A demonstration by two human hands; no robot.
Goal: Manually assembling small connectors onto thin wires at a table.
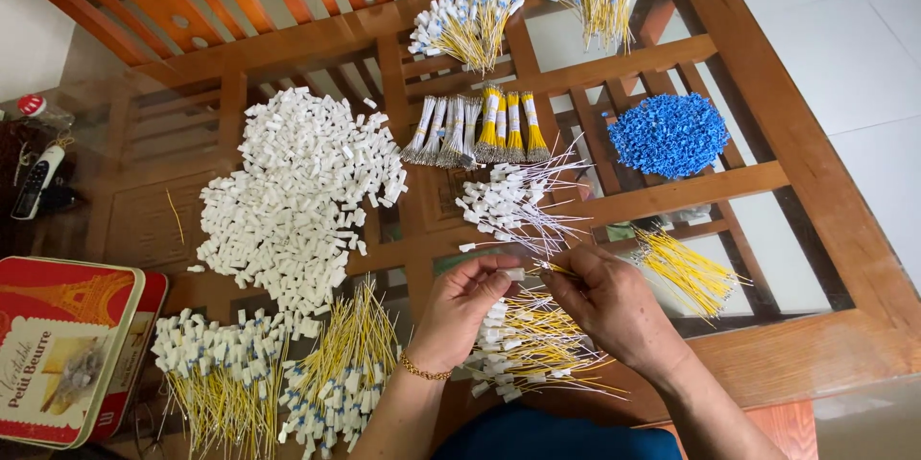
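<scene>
Your left hand [459, 305] pinches a small white plastic connector [512, 274] between thumb and fingertips, fingers closed on it, not clenched hard. Your right hand [609, 299] grips a thin yellow wire [554, 269] by its end, fingertips closed on it, tip aimed at the connector. Both meet above the glass-topped wooden table [806, 345], just over the loose pile of finished yellow wires with white ends [532, 345]. To do this well: keep the connector's open end facing the wire, hold the wire close to its tip so it does not bend, push straight in, no twisting. Whether the tip is already seated I cannot tell, your fingers hide the joint. Stock is close: big heap of white connectors [302, 196] on your left, bare yellow wires [686, 273] just right of your right hand, so reach short. Blue connectors [670, 134] sit farther back, with white-wired pieces [513, 206] between them and your hands. Tied bundles [475, 129] lie behind those, more finished bunches [273, 374] at near left, beside the red tin [67, 354]. Drop done ones on the pile under your hands, do not mix into the bare wires.
</scene>
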